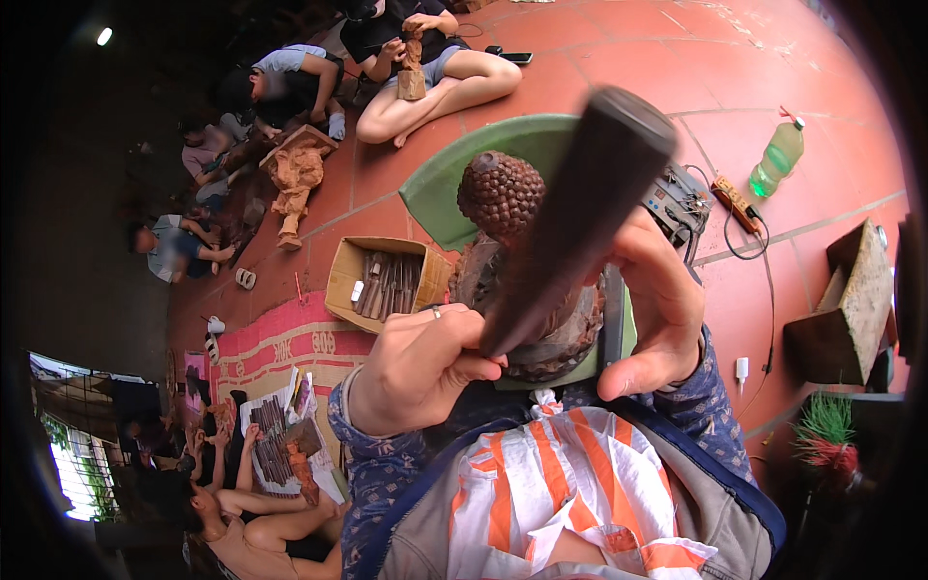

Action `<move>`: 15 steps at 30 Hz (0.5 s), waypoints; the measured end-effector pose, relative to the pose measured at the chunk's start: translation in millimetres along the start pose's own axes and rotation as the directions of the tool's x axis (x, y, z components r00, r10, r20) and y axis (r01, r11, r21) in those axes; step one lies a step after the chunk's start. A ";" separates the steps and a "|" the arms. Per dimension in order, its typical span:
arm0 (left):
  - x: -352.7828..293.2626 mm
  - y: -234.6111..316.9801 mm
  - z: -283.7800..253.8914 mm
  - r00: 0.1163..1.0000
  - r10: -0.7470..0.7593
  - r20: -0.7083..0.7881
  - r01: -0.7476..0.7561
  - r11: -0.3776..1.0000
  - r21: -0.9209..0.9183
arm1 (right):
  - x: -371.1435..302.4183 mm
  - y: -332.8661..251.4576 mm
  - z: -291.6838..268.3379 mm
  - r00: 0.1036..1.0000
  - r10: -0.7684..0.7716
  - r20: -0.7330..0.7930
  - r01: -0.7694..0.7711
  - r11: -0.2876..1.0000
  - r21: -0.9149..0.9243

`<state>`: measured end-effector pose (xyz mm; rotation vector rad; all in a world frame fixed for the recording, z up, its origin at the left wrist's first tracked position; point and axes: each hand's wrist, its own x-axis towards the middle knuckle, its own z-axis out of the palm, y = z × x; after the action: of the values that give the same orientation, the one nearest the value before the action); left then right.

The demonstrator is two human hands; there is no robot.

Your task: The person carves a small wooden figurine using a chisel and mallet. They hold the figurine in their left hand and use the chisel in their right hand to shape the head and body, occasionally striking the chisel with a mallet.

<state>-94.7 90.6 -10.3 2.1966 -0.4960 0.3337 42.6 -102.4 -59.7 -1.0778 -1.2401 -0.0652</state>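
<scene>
A thick dark wooden mallet (590, 203), blurred at its wide end, slants across the middle close to me. Its narrow end runs down to my left hand (420, 362), whose fingers are closed there and wear a ring. My right hand (662, 309) is curved at the right side of a dark carved wooden head (503, 193) with a knobbly crown. Its thumb stands apart, while its fingertips are hidden behind the mallet, so what they touch cannot be told. The mallet also covers much of the carving, which is between my knees in front of a green plastic basin (435, 188).
Left of the carving, a cardboard box (343, 275) holds several chisels. Tools lie on a mat (280, 338) near a seated person. Several people sit with wood carvings at upper left. At right are a power strip (735, 203), a green bottle (778, 159) and a wooden block (851, 304).
</scene>
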 end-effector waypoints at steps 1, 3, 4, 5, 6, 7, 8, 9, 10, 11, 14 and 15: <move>8.6 5.2 2.8 0.996 0.040 0.086 -0.045 0.998 0.053 | -0.2 -10.0 -0.1 0.998 0.004 0.065 -0.006 0.999 0.036; 14.3 4.7 12.1 0.985 0.092 0.144 -0.100 0.994 0.045 | -1.9 -24.2 -2.7 0.990 0.048 0.131 -0.061 0.993 0.098; 14.2 3.9 12.3 0.992 0.079 0.101 -0.085 0.995 0.050 | -4.5 -28.9 -4.8 0.987 0.089 0.134 -0.106 0.986 0.125; 14.0 2.9 11.3 0.996 0.065 0.058 -0.068 0.996 0.053 | -8.5 -29.5 -0.3 0.994 0.108 -0.009 -0.105 0.978 0.182; 12.8 1.2 11.4 0.999 0.047 0.017 -0.048 0.998 0.051 | -11.4 -35.9 3.6 0.966 0.199 -0.165 -0.151 0.953 0.261; 10.7 -0.2 12.7 0.999 0.009 -0.035 -0.009 1.000 0.010 | -11.2 -36.2 4.7 0.947 0.217 -0.238 -0.141 0.943 0.300; 10.4 -1.5 14.2 0.998 0.006 -0.063 -0.007 1.000 -0.013 | -10.4 -36.0 6.0 0.922 0.237 -0.308 -0.127 0.933 0.338; 11.2 -1.6 15.5 0.996 0.001 -0.086 -0.004 0.999 -0.033 | -4.4 -35.7 8.0 0.928 0.232 -0.293 -0.113 0.921 0.372; 12.3 -1.9 17.1 0.994 -0.004 -0.109 -0.001 0.999 -0.054 | -2.5 -34.5 8.7 0.947 0.229 -0.224 -0.160 0.944 0.290; 14.4 -2.2 20.9 0.991 -0.042 -0.128 0.027 0.994 -0.110 | -1.5 -33.1 8.9 0.960 0.234 -0.153 -0.201 0.958 0.204; 15.6 -6.0 29.6 0.978 -0.126 -0.167 0.080 0.962 -0.259 | 8.9 -27.0 1.8 0.981 0.186 0.052 -0.189 0.981 0.049; 16.0 -5.4 30.7 0.963 -0.153 -0.223 0.095 0.963 -0.251 | 11.2 -27.8 0.3 0.981 0.191 0.040 -0.193 0.979 0.057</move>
<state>-76.0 65.7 -26.4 1.9120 -0.2476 0.4428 30.8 -111.6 -33.7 -1.1447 -1.1555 0.1385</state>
